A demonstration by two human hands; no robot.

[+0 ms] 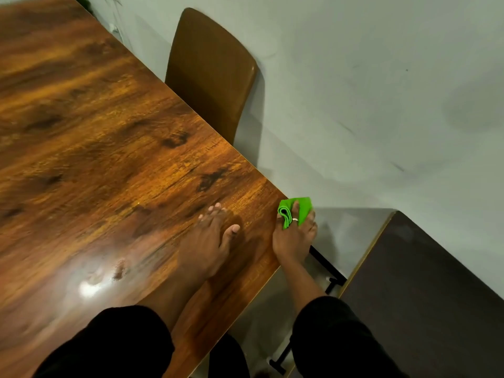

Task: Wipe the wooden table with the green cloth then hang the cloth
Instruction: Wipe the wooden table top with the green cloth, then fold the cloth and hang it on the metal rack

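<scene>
Right hand (294, 238) is grasping folded green cloth (296, 211) at wooden table (109, 148) corner. Left hand (210, 241) is lying flat, released, beside it. Brown chair (210, 75) is standing beyond; dark table (425, 296) is sitting rightward.

The floor (381, 91) is pale grey and smooth. 1 brown chair (210, 75) stands on it. At right is a dark tabletop (425, 296) with a light edge.

head cam | steep downward look, tilted | close over wooden table (114, 148) corner | floor (381, 91) beyond
</scene>
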